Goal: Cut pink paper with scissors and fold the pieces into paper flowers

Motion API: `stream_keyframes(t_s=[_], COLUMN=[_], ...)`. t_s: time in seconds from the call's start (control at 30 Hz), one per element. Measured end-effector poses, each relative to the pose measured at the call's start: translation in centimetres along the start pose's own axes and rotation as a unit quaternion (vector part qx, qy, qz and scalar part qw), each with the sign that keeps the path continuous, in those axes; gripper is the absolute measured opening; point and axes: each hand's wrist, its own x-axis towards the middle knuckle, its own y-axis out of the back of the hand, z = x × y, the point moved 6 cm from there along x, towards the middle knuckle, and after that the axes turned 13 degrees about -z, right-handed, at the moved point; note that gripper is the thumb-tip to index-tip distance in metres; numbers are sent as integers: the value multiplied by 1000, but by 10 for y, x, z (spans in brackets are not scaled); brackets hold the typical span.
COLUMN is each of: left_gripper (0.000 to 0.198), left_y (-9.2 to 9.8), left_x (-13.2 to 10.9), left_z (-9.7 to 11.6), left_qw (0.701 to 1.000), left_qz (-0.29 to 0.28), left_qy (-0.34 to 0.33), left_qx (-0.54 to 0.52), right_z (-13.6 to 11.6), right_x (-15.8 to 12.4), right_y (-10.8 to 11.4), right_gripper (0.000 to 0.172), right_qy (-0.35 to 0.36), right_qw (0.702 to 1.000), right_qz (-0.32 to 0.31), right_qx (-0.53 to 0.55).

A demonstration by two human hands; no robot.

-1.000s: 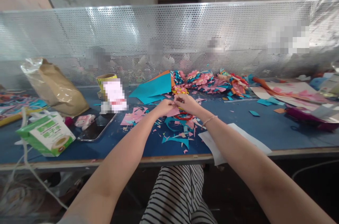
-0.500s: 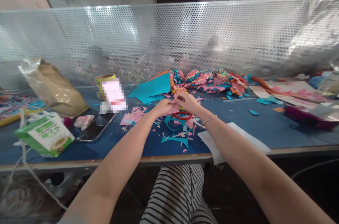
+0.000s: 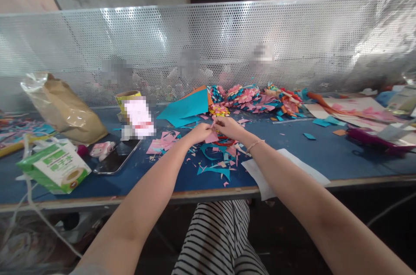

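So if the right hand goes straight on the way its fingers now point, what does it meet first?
The right hand points leftward, so it would first meet the left hand, which already nearly touches it over the pink paper piece they both pinch. Depth is hard to judge here.

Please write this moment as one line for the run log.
left hand: pinches pink paper piece | right hand: pinches same piece | below: red ring, scraps

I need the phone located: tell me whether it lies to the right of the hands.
No, the phone lies flat on the blue table left of both hands, beside the green carton.
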Motion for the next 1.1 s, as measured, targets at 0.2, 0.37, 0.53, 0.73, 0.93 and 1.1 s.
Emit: stream_keyframes(t_s=[0.2,0.37,0.53,0.73,0.93,1.1], left_gripper=[29,30,20,18,21,21], left_y=[2,4,1,-1,0,3], left_x=[2,2,-1,-3,-3,-4], left_z=[-2,1,-4,-4,-2,1], left_qw=[1000,999,994,992,994,997], left_qz=[12,29,12,-3,1,21], left_qy=[5,2,44,60,50,27], left_qx=[-19,-31,-101,-109,-92,-63], right_z=[-6,-5,2,4,2,4], right_x=[-2,-1,0,0,-1,1], right_y=[0,5,12,13,13,11], right_gripper=[11,9,8,7,6,8], right_qy=[30,11,-18,-37,-40,-42], right_qw=[999,999,997,996,997,997], right_qz=[4,27,72,79,69,59], right_qx=[13,22,25,22,16,2])
